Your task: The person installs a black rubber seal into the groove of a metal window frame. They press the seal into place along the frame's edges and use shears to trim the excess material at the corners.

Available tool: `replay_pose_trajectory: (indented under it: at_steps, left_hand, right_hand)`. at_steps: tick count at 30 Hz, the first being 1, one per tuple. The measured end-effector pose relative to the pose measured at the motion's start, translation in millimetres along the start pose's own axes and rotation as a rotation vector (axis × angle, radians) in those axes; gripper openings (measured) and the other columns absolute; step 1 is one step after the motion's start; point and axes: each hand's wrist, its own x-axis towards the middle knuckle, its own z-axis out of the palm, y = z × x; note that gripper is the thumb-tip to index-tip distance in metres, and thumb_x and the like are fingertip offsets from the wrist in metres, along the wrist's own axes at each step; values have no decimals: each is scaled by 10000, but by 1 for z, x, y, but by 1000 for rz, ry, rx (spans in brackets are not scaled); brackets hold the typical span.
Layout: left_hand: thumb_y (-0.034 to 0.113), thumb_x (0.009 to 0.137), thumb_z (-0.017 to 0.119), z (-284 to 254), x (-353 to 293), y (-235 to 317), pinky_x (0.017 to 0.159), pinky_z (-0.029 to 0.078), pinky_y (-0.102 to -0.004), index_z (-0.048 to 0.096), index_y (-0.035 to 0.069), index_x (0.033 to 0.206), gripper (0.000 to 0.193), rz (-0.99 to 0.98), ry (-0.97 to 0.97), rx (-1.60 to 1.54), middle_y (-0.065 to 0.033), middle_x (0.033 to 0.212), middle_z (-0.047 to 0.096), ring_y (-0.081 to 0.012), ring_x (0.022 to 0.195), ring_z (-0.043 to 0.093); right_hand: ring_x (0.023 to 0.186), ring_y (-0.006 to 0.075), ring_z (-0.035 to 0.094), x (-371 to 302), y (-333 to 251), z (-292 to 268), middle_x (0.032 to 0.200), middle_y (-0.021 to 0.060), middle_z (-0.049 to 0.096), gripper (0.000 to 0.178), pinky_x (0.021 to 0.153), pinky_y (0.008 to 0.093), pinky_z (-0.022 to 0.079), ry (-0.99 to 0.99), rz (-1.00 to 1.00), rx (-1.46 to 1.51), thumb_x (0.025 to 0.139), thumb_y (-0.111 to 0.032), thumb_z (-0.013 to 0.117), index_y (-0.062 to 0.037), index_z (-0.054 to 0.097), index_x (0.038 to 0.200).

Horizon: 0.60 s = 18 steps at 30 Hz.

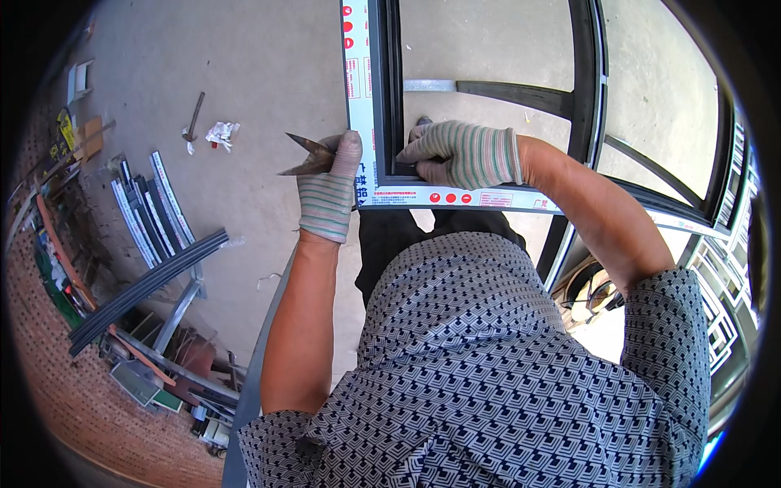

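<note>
A dark metal window frame (387,98) wrapped in white protective film with red marks stands in front of me, its lower left corner near my hands. My left hand (328,191), in a striped knit glove, grips a pair of scissors (307,156) whose open blades point left, just outside the frame's corner. My right hand (465,153), gloved the same way, presses into the inner corner of the frame, fingertips against the dark rubber strip there.
A concrete floor lies below. At the left, long dark strips (146,285) and film-wrapped profiles (150,211) lie by a brick wall with scrap pieces. A hammer-like tool (194,118) and crumpled paper (221,132) rest on the floor. More frames (716,244) stand at the right.
</note>
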Motion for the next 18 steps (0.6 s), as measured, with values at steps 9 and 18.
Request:
replay_pose_trajectory:
  at_steps: [9, 18]
  left_hand:
    - [418, 944, 835, -2, 1, -1, 774, 537, -277, 755, -5, 1083, 452, 6, -3, 25, -9, 928, 701, -78, 838, 623]
    - [402, 941, 843, 0, 2, -4, 783, 547, -274, 757, -2, 1106, 445, -4, -1, 11, -13, 941, 712, -80, 845, 634]
  right_hand:
    - [1051, 300, 712, 6, 5, -5, 1162, 147, 711, 329, 925, 376, 575, -46, -84, -154, 1015, -92, 626, -57, 742, 1321]
    - [1019, 316, 733, 6, 4, -4, 1123, 155, 746, 297, 920, 378, 580, -17, -93, -203, 1003, -106, 663, -45, 761, 1277]
